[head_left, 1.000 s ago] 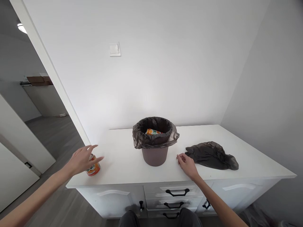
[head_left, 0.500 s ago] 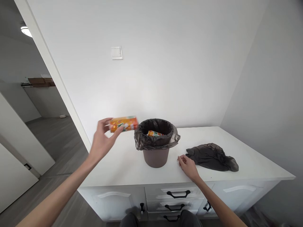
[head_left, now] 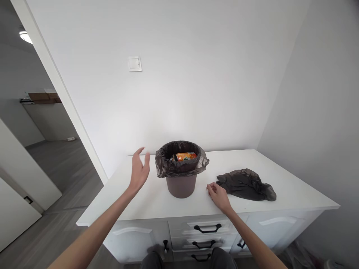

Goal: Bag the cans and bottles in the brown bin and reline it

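Five fingers of the left hand [head_left: 139, 170] are spread open in the air, apparently with nothing held, while those of the right hand [head_left: 220, 198] are curled inward, with no object seen in them. To the right of the left fingertips, well within the mouth of the purple-brown waste bin [head_left: 181, 186], an orange drink can [head_left: 186, 156] is cradled on its side, its long axis set crosswise, roughly in line with those fingertips. By eye, it is approached slightly more closely by the left hand. The rim is draped by a black liner [head_left: 203, 163]. Just beside the right hand, a crumpled black plastic bag [head_left: 244, 183] is spread on the white countertop [head_left: 151, 203]. Black-handled drawers [head_left: 207, 234] are set below; behind, a light switch [head_left: 135, 64] is mounted on the pale wall [head_left: 196, 82].
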Tool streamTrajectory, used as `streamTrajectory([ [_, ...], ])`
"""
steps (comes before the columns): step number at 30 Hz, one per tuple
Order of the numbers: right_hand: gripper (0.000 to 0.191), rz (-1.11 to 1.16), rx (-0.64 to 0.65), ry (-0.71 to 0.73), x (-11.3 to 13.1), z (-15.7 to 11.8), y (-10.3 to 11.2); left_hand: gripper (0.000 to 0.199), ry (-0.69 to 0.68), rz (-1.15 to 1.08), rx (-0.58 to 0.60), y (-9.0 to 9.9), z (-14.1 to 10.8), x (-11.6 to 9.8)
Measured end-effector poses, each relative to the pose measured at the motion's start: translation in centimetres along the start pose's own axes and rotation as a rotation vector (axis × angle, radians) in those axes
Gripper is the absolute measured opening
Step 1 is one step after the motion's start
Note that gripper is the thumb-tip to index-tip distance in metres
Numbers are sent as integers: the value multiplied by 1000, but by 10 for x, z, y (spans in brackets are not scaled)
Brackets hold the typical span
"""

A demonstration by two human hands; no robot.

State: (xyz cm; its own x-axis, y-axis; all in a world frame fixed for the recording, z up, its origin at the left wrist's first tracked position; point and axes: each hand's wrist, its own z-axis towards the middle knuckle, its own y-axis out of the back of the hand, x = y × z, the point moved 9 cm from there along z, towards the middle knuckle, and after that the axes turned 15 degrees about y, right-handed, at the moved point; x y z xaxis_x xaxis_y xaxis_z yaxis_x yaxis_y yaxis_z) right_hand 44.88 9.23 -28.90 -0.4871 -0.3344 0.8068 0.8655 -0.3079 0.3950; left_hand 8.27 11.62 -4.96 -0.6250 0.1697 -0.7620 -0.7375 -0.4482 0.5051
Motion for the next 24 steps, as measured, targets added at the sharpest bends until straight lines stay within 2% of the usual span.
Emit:
streamTrajectory([
  [4,48,-4,1,4,1,-1,0,65,43,350,111,2,-27,124],
  [6,47,-6,0,6,1,-2,0,73,118,538,181,-1,-42,184],
  [8,46,-8,-3,9,2,-2,0,76,146,669,223,-3,-55,221],
  [9,46,-9,-6,10,2,-3,0,77,147,714,232,-4,-60,230],
  [11,45,-12,-13,10,2,-3,0,76,134,774,230,-6,-64,234],
  [16,44,-27,-21,0,-1,-5,1,72,122,809,198,-9,-64,224],
  [24,42,-57,-15,-7,-1,-6,1,69,127,796,173,-6,-66,221],
])
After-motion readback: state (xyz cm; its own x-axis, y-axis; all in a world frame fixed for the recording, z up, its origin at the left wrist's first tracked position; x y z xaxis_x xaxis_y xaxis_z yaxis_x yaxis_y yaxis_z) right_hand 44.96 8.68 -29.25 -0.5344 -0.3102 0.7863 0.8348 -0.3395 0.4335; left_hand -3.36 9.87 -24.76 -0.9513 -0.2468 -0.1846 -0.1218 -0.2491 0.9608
